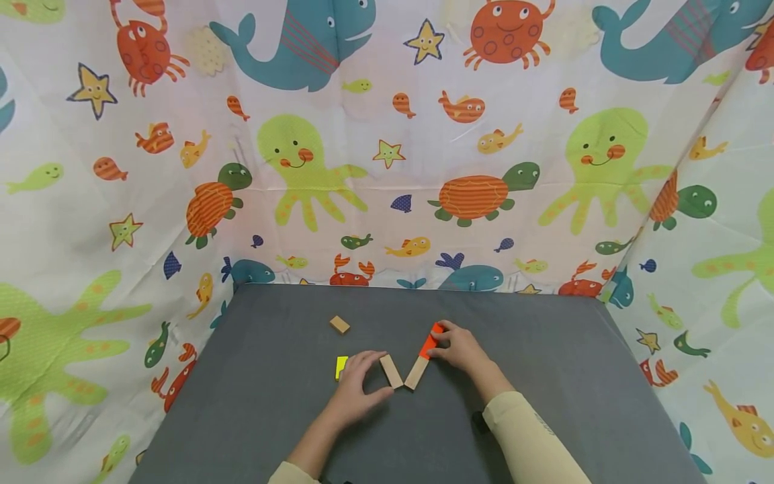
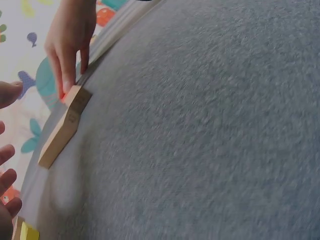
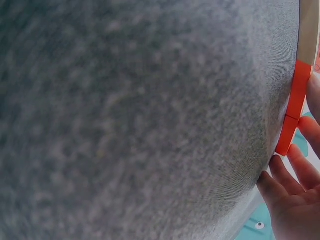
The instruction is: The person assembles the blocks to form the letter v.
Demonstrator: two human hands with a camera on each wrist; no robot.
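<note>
Two plain wooden blocks, a left one [image 1: 391, 372] and a right one [image 1: 416, 374], lie in a V on the grey cloth. Two orange blocks [image 1: 427, 347] end to end extend the V's right arm. My right hand [image 1: 464, 349] holds the far orange block [image 3: 286, 135], fingertips at its end and thumb along the orange side. Around the left wooden block curves my left hand [image 1: 357, 390], thumb and fingers spread; the left wrist view shows a gap between them and the wood. Partly behind that hand lies a yellow block [image 1: 341, 367].
A single wooden block [image 1: 340, 325] lies farther back on the left. The grey cloth-covered table [image 1: 544, 376] ends against a curtain [image 1: 387, 202] printed with sea animals. A small dark object [image 1: 480, 422] shows beside the right sleeve.
</note>
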